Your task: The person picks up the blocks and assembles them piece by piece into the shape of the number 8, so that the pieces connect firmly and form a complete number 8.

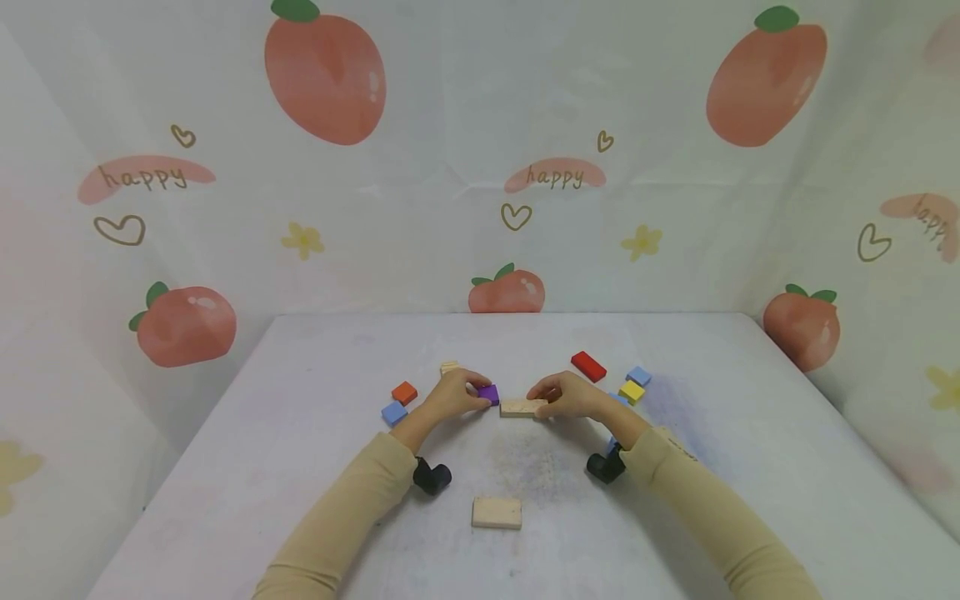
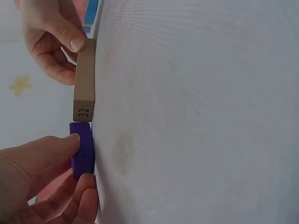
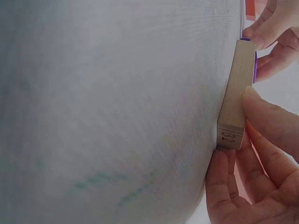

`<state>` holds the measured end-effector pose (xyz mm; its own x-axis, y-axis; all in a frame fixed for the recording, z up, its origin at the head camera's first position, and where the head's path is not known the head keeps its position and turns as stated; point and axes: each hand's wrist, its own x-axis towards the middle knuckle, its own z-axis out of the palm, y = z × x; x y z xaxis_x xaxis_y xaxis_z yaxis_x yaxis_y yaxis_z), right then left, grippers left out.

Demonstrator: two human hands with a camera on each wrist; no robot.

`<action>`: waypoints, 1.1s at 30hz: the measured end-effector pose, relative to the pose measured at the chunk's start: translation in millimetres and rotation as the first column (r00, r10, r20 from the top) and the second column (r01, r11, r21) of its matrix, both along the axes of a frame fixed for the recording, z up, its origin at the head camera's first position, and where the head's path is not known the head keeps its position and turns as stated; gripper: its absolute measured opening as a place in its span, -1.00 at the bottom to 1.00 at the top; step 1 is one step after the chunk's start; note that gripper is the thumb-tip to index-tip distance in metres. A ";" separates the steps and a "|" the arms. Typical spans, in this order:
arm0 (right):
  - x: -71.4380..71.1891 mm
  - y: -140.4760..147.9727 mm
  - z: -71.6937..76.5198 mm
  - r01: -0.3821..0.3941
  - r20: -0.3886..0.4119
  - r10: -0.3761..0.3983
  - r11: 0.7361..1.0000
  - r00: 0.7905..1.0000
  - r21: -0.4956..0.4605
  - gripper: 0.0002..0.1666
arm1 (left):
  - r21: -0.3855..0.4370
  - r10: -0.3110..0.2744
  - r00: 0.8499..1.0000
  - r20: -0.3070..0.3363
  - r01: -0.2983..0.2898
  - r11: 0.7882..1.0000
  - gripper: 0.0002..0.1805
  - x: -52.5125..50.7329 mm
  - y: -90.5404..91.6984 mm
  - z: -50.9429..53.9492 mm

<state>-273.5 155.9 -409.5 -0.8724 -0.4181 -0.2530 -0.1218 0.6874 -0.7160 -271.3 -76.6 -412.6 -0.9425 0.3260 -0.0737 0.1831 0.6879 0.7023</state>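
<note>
In the head view my left hand [image 1: 453,395] pinches a small purple block [image 1: 490,395] on the table. My right hand [image 1: 573,395] holds a long plain wooden block [image 1: 516,407] by its right part. The two blocks lie end to end, with only a thin gap between them in the left wrist view. There the wooden block [image 2: 84,77] shows the number 32 on its end, and my left thumb and fingers span the purple block [image 2: 83,151]. In the right wrist view, my right thumb presses the side of the wooden block [image 3: 236,91], with fingers at its near end.
Nearer me lies another plain wooden block [image 1: 497,512]. An orange block [image 1: 405,392], a blue block [image 1: 394,413] and a pale wooden piece [image 1: 448,367] are on the left. Toward the right are a red block [image 1: 588,367], a yellow block [image 1: 632,392] and several blue blocks [image 1: 638,377].
</note>
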 end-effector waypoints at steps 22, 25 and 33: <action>-1.3 1.8 -1.9 -0.009 0.001 0.009 1.000 1.000 -0.008 -0.68 | -0.023 -0.015 0.999 -0.043 0.014 1.000 -0.64 1.7 3.0 -0.9; -0.9 1.3 -1.8 -0.012 0.003 0.012 1.000 1.000 -0.009 -0.67 | -0.025 -0.020 0.999 -0.046 0.019 1.000 -0.64 1.8 2.8 -1.1; -1.4 2.4 -1.3 -0.017 0.002 0.017 1.000 1.000 -0.016 -0.68 | -0.012 0.004 1.000 0.001 -0.004 1.000 -0.64 2.4 2.8 0.7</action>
<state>-274.8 158.3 -410.8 -0.8644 -0.4373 -0.2484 -0.1317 0.6736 -0.7273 -268.9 -73.8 -411.9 -0.9436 0.3217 -0.0783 0.1801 0.6971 0.6940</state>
